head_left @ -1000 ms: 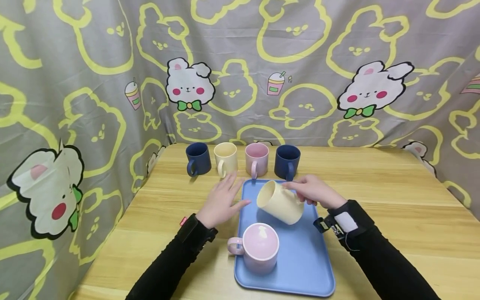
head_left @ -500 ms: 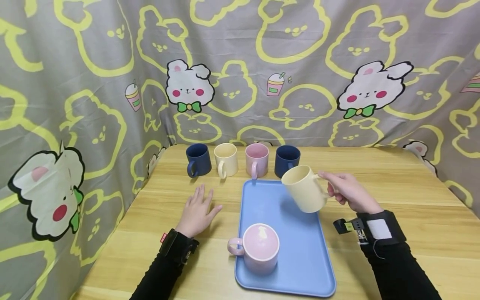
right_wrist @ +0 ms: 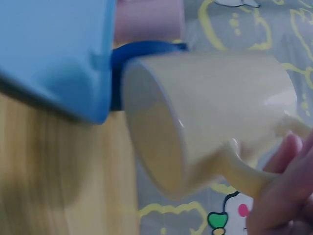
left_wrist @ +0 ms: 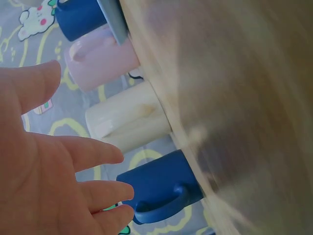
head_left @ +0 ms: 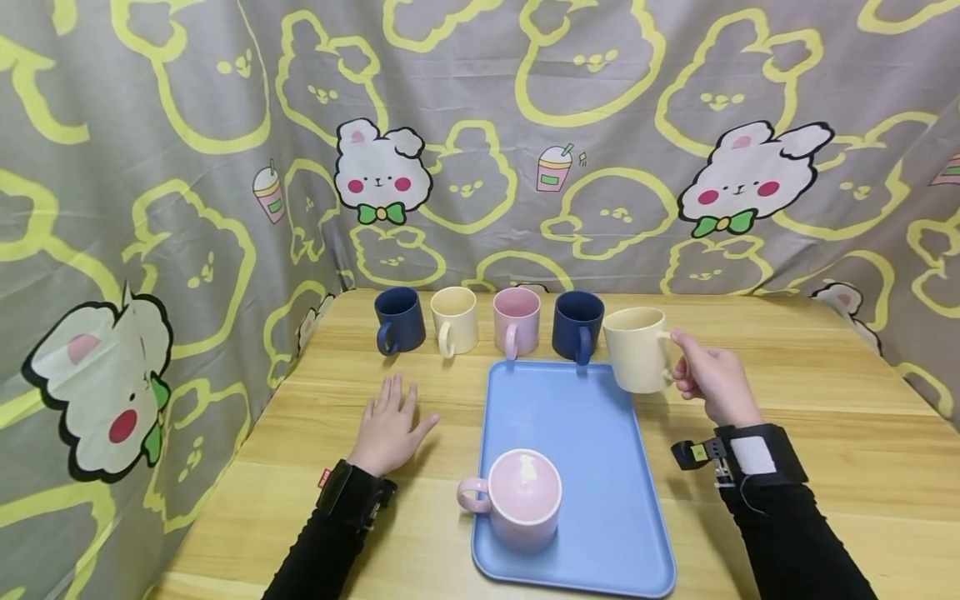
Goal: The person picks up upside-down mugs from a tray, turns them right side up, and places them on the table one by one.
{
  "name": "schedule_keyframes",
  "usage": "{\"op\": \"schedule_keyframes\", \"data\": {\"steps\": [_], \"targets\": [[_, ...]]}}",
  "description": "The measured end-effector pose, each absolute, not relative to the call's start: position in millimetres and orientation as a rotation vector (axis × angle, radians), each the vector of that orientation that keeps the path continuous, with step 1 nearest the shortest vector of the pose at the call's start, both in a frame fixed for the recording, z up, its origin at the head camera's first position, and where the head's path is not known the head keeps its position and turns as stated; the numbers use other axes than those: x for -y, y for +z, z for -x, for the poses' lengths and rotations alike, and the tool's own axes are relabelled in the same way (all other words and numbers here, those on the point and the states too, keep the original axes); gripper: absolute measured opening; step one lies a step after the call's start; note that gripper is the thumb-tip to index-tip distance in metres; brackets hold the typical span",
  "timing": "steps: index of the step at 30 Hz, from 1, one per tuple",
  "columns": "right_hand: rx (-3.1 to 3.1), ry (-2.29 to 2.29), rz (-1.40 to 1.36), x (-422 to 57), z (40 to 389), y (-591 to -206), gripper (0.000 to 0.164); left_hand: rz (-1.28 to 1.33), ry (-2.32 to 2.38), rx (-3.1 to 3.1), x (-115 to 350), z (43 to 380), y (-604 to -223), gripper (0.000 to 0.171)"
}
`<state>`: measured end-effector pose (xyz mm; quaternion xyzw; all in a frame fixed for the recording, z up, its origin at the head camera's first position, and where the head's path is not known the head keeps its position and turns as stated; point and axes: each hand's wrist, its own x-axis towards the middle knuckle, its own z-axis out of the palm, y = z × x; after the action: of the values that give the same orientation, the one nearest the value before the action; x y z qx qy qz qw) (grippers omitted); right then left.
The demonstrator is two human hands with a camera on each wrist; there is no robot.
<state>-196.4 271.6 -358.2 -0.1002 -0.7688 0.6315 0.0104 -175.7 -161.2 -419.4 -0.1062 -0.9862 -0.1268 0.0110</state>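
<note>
My right hand [head_left: 716, 375] pinches the handle of a cream mug [head_left: 637, 354], its opening up. It hangs over the tray's far right corner, right of a navy mug [head_left: 576, 325]. In the right wrist view, the underside of the cream mug [right_wrist: 210, 107] faces the wooden table. My left hand [head_left: 388, 433] is spread over the table left of the tray, holding nothing; whether it touches the wood I cannot tell. A pink mug [head_left: 523, 512] stands upside down on the blue tray [head_left: 592, 508], its handle pointing left past the rim.
Along the table's back, left of that navy mug, stand a pink mug [head_left: 516, 321], a cream mug [head_left: 454, 321] and another navy mug [head_left: 400, 321], all upright with handles toward me. A patterned grey curtain [head_left: 480, 150] hangs behind and at the left.
My right hand has carried the cream mug from over the tray to the right and away from me, turning it from tilted to upright. My left hand has drawn back left.
</note>
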Motion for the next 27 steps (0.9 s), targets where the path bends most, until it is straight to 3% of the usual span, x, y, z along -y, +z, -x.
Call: {"op": "schedule_keyframes", "data": {"steps": [12, 27], "targets": [[1.908, 2.106, 0.669, -271.9, 222.0, -387.2, 0.049, 0.331, -0.375, 3.104, 163.3, 176.0, -420.4, 0.074], [1.755, 2.078, 0.720, -266.4, 235.7, -410.2, 0.048, 0.328, -0.370, 3.111, 161.9, 173.3, -418.0, 0.073]]}}
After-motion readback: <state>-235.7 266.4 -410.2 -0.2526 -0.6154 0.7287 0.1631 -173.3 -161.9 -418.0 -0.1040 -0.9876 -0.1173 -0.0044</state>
